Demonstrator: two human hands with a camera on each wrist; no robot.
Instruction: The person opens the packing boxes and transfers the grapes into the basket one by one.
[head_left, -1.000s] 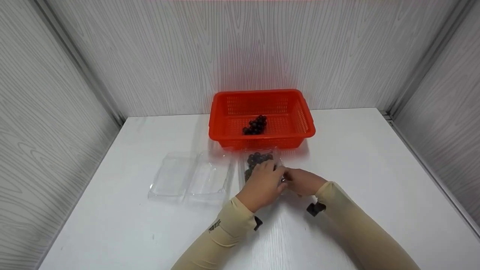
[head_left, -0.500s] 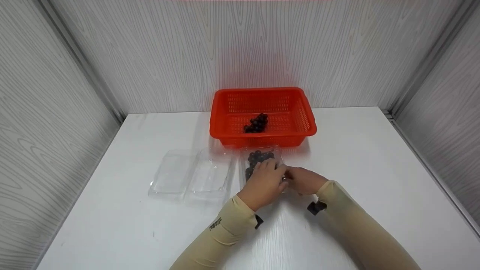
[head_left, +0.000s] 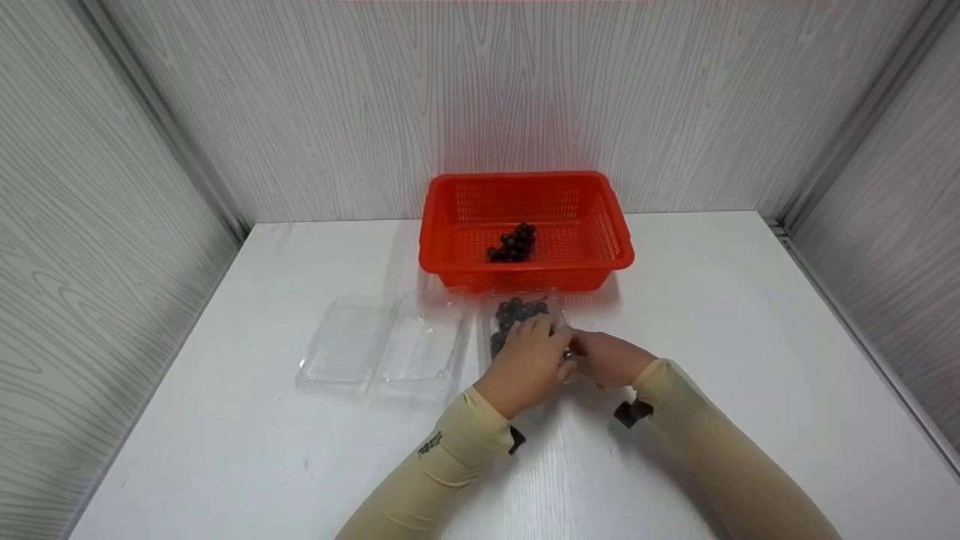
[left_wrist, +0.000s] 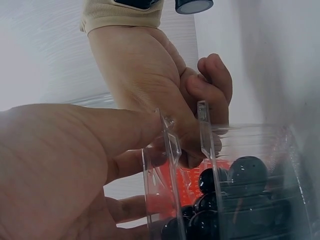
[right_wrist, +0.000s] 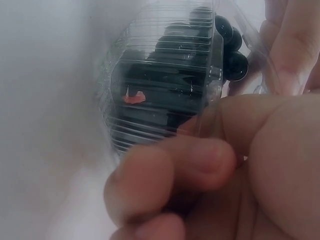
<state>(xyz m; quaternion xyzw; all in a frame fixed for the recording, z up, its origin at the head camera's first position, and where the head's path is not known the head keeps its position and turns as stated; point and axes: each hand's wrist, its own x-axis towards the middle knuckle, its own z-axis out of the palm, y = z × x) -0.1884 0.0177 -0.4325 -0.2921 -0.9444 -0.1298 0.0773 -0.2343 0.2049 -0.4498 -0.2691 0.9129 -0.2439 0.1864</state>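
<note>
A clear plastic clamshell box (head_left: 489,315) of dark grapes (head_left: 516,309) lies in front of the red basket. My left hand (head_left: 529,360) rests on its lid, fingers spread over the top and the thumb at the lid's edge. In the left wrist view a gap shows between the lid (left_wrist: 172,165) and the base (left_wrist: 255,135), with grapes (left_wrist: 205,215) in it. My right hand (head_left: 611,360) pinches the box's right rim with curled fingers (right_wrist: 200,155); the thumb's contact is partly hidden.
A red basket (head_left: 525,271) behind the box holds another bunch of dark grapes (head_left: 513,244). To the left, a clear clamshell box (head_left: 382,345) lies unfolded on the white table (head_left: 247,450). Pale wood-grained walls enclose the back and sides.
Both hands stay at the box with hardly any movement. The head view has shifted slightly, so the scene sits a little higher.
</note>
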